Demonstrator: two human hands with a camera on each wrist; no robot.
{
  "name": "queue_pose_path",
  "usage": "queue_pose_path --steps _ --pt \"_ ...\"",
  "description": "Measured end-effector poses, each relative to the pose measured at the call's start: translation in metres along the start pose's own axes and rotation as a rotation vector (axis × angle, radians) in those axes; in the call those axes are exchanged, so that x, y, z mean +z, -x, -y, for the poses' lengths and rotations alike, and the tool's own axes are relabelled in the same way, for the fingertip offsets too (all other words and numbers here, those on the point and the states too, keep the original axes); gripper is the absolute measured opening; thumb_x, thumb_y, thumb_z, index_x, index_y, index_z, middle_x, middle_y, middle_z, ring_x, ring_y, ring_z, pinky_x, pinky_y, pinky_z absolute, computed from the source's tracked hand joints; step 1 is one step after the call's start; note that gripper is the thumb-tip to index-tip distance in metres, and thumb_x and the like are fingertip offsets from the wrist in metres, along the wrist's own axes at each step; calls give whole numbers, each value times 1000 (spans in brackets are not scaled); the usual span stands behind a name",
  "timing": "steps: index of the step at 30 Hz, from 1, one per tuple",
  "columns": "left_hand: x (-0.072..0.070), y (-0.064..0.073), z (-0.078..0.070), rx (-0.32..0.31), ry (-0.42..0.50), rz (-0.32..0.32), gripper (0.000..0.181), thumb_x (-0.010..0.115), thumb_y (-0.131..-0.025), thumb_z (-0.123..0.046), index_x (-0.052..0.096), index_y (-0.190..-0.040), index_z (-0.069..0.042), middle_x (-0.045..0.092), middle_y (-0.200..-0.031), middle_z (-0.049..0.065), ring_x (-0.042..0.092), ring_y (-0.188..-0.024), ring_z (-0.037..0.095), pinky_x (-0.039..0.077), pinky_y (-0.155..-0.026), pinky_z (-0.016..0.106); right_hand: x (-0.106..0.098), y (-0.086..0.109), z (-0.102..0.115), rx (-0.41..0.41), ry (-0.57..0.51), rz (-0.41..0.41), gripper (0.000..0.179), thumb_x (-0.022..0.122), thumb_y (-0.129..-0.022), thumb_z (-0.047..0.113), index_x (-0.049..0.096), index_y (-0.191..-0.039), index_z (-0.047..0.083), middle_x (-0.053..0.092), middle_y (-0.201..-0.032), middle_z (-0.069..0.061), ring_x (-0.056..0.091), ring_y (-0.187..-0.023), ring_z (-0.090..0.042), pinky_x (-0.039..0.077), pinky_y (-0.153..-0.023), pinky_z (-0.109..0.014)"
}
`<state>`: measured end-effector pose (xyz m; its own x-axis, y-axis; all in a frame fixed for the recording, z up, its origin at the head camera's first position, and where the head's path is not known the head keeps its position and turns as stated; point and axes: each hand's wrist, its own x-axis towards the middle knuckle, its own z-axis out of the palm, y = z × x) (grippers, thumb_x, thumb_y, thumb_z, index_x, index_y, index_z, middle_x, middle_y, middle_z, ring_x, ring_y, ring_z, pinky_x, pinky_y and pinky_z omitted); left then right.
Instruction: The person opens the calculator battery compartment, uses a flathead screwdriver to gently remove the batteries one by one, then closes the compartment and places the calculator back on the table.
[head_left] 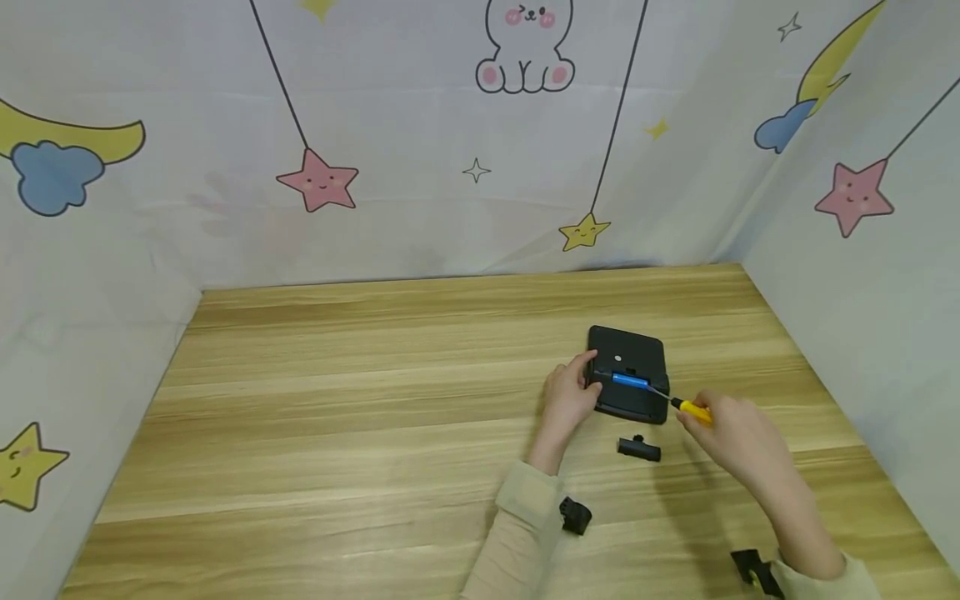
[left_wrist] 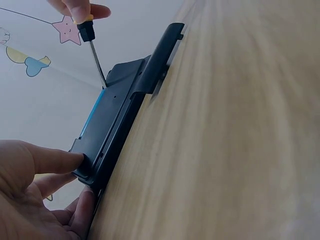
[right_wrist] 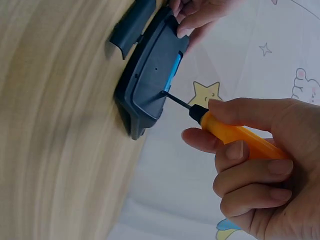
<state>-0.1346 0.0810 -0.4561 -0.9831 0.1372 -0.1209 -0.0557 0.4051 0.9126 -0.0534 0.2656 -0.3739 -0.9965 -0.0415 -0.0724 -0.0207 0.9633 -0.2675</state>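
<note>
A flat black device (head_left: 626,350) lies on the table, its battery slot facing up with a blue battery (head_left: 630,381) in it. My left hand (head_left: 570,396) grips the device's left edge, thumb on top and fingers along the side. My right hand (head_left: 738,433) holds a screwdriver (right_wrist: 245,140) by its yellow handle, fingers curled round it. The thin metal shaft (left_wrist: 97,62) slants down, its tip right at the battery's right end. Just in front of the device lies a curved black battery cover (head_left: 639,450) with a small tab.
The wood-grain table (head_left: 337,400) is enclosed at the back and both sides by white cloth (head_left: 420,225) printed with stars, clouds and a bear. A black wrist-worn camera (head_left: 575,517) sits by the left sleeve, another dark unit (head_left: 756,573) by the right sleeve.
</note>
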Motion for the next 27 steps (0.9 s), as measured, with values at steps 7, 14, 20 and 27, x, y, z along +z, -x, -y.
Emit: queue_pose_path --steps 7,14,20,27 --pt "0 0 -1 -5 -3 -6 50 67 -86 -9 58 -133 -21 47 -78 2 36 -71 12 26 -61 21 -9 -10 9 -56 99 -18 29 67 -87 25 69 -91 -3 58 -63 -5 40 -50 -15 32 -46 -28" --pt "0 -1 0 9 -4 -5 50 67 -86 -8 58 -133 -20 47 -79 3 35 -70 12 26 -61 20 -21 -22 24 -50 194 39 35 69 -86 27 48 -61 13 28 -54 4 28 -48 -12 22 -45 -26" --pt "1 -2 1 -1 -4 -2 50 67 -86 -8 58 -134 -21 47 -80 3 36 -71 13 27 -61 20 -28 -36 35 -95 273 96 39 70 -85 23 45 -57 14 30 -53 4 30 -47 -11 23 -43 -23" --pt "3 -2 1 -10 -6 0 51 67 -87 -8 57 -134 -22 45 -78 3 35 -70 14 27 -60 21 -30 -40 34 -147 301 103 33 69 -85 21 49 -60 12 35 -54 2 34 -48 -12 26 -44 -23"
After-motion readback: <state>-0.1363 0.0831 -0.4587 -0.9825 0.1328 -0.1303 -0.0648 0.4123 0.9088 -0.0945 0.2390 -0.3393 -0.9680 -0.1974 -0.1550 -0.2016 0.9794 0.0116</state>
